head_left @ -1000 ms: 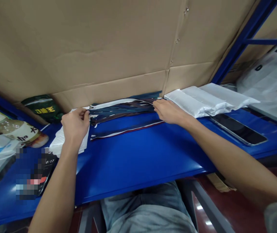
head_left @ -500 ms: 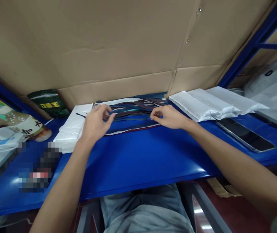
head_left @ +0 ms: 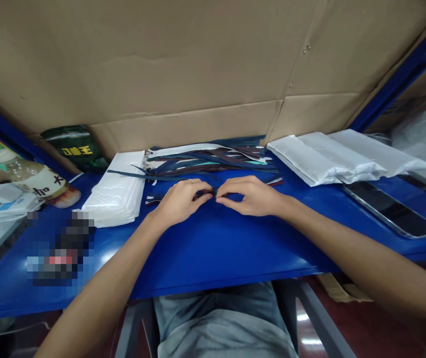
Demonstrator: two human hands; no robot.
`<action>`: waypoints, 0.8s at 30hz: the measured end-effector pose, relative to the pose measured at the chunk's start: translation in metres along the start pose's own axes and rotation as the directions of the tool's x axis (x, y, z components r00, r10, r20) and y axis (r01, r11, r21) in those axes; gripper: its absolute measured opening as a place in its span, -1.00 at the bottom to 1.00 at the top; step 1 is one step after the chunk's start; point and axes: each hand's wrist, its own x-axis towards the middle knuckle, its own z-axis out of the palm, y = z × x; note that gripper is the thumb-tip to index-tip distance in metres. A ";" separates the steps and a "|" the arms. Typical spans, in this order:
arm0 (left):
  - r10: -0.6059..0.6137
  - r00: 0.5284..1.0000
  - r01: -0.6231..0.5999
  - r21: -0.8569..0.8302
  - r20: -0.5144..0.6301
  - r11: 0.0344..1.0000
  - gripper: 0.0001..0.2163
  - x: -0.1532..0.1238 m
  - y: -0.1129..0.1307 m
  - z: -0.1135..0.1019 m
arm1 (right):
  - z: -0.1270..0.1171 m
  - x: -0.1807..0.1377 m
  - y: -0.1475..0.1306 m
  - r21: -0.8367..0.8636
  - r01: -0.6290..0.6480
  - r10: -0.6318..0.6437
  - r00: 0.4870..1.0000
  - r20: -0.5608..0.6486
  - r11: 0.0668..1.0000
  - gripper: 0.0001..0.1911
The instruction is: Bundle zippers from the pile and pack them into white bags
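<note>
Both hands meet over the middle of the glossy blue table (head_left: 213, 248). The left hand (head_left: 181, 200) and the right hand (head_left: 252, 195) are curled nearly closed, thumb against forefinger, their fingertips almost touching each other. Each pinches the same narrow dark strip (head_left: 215, 191) with a pale edge. The strip lies flat on the table with its long axis running left to right, and its right end sits slightly farther away than its left. The hands cover most of it, so only a short dark piece shows between the fingertips and a bit of each end pokes out beyond the knuckles. A thin ring (head_left: 191, 180) sits on one finger of the left hand. Just beyond the hands, against the brown cardboard wall (head_left: 198, 64), lies a loose pile of similar long strips (head_left: 213, 160) in navy, brown, teal and white. These also lie roughly left to right, and one navy strip trails left onto a flat stack of white plastic bags (head_left: 114, 196). A second, wider stack of white plastic bags (head_left: 321, 156) lies to the right of the pile, and a black smartphone (head_left: 392, 209) rests face up on its near side. At the far left a dark green packet with yellow lettering (head_left: 73, 146) leans at the foot of the cardboard. A clear plastic bottle with a printed label (head_left: 30, 179) lies on its side nearer the left edge.
</note>
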 end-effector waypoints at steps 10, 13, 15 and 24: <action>-0.095 0.995 0.097 0.112 -0.027 0.989 -0.93 0.000 0.016 0.004 | 0.004 0.003 -0.005 -0.072 -0.022 0.025 0.999 0.033 0.997 -0.74; -0.134 0.988 0.147 0.226 -0.069 0.963 -0.95 0.000 0.011 -0.002 | -0.001 0.004 -0.007 -0.104 -0.060 0.060 0.998 -0.005 0.993 -0.75; -0.189 0.975 0.214 0.284 -0.112 0.935 -0.95 -0.001 0.001 -0.012 | -0.009 0.003 -0.006 -0.127 -0.108 0.102 0.993 -0.052 0.986 -0.76; -0.485 0.782 0.620 0.422 -0.391 0.661 -0.89 -0.025 -0.055 -0.076 | -0.079 -0.020 0.039 -0.455 -0.496 0.420 0.869 -0.264 0.740 -0.76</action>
